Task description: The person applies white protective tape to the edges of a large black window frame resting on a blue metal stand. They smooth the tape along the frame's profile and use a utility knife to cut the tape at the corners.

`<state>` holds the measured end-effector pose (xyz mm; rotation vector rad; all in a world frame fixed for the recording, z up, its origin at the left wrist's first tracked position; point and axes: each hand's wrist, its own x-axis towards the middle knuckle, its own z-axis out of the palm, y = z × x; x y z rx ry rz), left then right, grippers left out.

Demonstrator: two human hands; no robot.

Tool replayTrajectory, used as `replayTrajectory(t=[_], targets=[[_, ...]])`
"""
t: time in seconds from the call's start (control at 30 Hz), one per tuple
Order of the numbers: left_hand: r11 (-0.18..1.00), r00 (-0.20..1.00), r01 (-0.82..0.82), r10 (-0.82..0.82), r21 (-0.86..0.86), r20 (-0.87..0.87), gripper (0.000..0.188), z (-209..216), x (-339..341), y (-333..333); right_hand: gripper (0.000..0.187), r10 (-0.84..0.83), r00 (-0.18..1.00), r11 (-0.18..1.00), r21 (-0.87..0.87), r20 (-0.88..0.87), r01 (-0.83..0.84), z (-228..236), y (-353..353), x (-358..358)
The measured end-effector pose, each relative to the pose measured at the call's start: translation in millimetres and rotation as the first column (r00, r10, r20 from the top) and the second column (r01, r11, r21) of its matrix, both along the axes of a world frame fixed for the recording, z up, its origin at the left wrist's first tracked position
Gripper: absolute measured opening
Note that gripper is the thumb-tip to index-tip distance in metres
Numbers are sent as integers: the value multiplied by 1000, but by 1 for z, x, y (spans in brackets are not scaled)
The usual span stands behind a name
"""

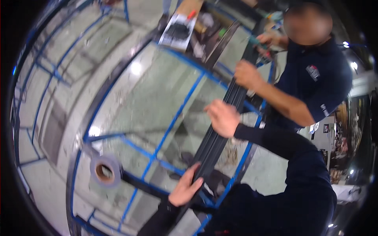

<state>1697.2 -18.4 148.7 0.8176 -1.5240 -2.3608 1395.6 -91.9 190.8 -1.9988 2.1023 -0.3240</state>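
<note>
The wearer's dark clothing (271,204) is nearest the camera, filling the lower right. The dark bar (214,143), long and grooved, lies lengthwise along the right side of a blue rack (173,122), running from the left hand (185,189) up to the co-worker.

Progress: the bar appears to be in position on the rack, with work on it judged to be under way. No finished fastening or covering can be made out along its length; how much is left cannot be determined. A tape roll (116,173) is at the rack's left, apart from the bar.

Pose: the left forearm enters from the lower edge. The left hand is laid on the bar's near end, thumb spread from the fingers; whether it grips cannot be told. The right arm reaches in from the right, bent at the elbow. The right hand (223,118) is over the bar's middle, fingers part-curled and blurred; contact, or any pinch, cannot be confirmed.

The co-worker's fist (249,74) is above the bar farther up; their other hand (268,38) is at a green tool (255,41).
</note>
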Motion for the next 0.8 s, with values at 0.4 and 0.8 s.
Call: replayTrajectory(t=[0.4, 0.8], targets=[[962, 932, -264, 272, -65, 241, 71, 36, 144, 15, 17, 109, 994, 994, -24, -7, -109, -12, -1, -5], [971, 897, -29, 130, -237, 423, 75, 44, 147, 65, 20, 15, 1000, 993, 121, 15, -16, -15, -4, -10]])
